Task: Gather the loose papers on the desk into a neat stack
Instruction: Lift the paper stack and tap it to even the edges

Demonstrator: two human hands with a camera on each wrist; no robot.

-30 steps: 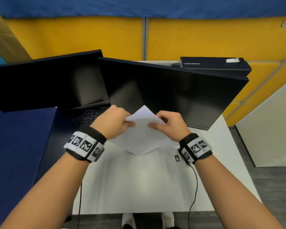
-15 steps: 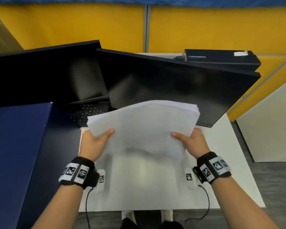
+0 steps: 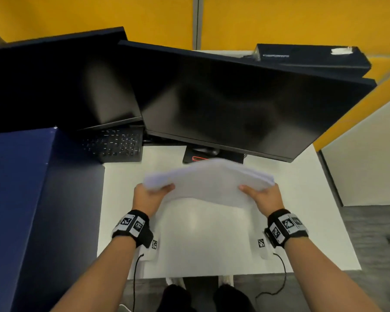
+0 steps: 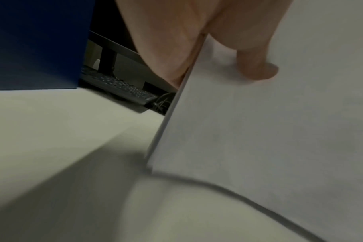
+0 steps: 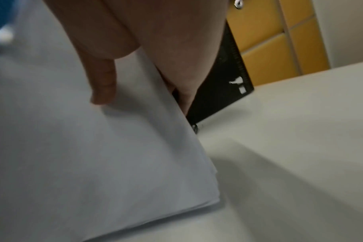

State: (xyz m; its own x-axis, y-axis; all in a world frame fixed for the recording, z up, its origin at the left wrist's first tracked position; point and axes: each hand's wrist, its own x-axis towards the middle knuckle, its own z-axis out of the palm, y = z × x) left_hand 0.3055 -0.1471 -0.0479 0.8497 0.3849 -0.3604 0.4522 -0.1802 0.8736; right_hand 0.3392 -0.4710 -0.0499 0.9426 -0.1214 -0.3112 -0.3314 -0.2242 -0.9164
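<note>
Below our grip the white tabletop (image 3: pixel 212 239) lies broad and bare enough to serve as the squaring surface, so we judge the step in hand to be tapping the sheets even against it. Beyond the grip, on the far side, stand the two dark monitors (image 3: pixel 234 97) and the keyboard (image 3: pixel 113 145), and we want the top edge of the bundle to stay short of them as we work. Between our hands the stack of papers (image 3: pixel 209 183) stands tilted away from us, its lower edge on or just above the tabletop; the pictures do not settle whether it touches. The sheets are gathered but not yet flush: in the right wrist view the lower corner (image 5: pixel 209 185) by the grip shows several leaves stepped out of line. To do this well we should keep the hold loose enough for the leaves to slide, let the bottom edge drop flat onto the surface beneath, then turn the bundle and square a short side too. Our left hand (image 3: pixel 149 199) grips the left edge, thumb on the near face and fingers behind; our right hand (image 3: pixel 266 199) grips the right edge the same way, its thumb (image 5: pixel 103 88) pressed on the paper. Both grips are narrow, closed on the stack's edges.
</note>
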